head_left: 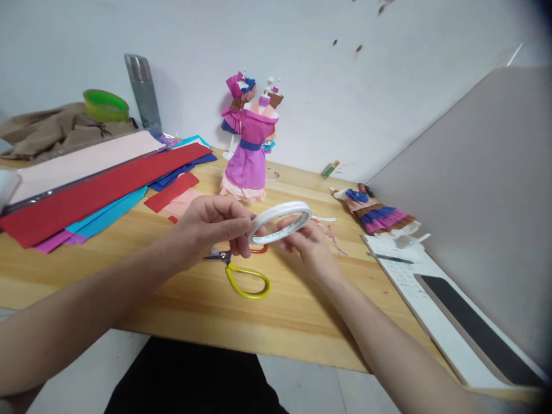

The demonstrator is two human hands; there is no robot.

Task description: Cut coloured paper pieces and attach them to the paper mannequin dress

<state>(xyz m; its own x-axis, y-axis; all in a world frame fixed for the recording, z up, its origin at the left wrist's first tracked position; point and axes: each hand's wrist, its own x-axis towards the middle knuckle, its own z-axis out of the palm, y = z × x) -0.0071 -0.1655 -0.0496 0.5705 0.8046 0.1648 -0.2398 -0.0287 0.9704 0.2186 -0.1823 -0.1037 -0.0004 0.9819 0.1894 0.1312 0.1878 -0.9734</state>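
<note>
A narrow white roll of tape (282, 217) with green print inside its ring is held above the table, tilted. My left hand (218, 224) pinches its left edge between thumb and fingers. My right hand (308, 244) is closed at the roll's right side, its fingers partly hidden behind the ring. Below the hands lie scissors (248, 282) with one yellow and one red handle, their blades partly covered by my left hand. Just beyond stands a small dress form in a magenta paper dress (250, 155) with a blue belt and pale pink ruffled hem.
Red crepe paper (107, 184) and other coloured sheets lie left. Behind them are a bottle (144, 92), brown cloth (52, 129) and a green tape roll (106, 105). Right are a ruffled paper dress (379, 215), a pen (392, 259), a dark-faced device (474, 328) and a grey partition (483, 172).
</note>
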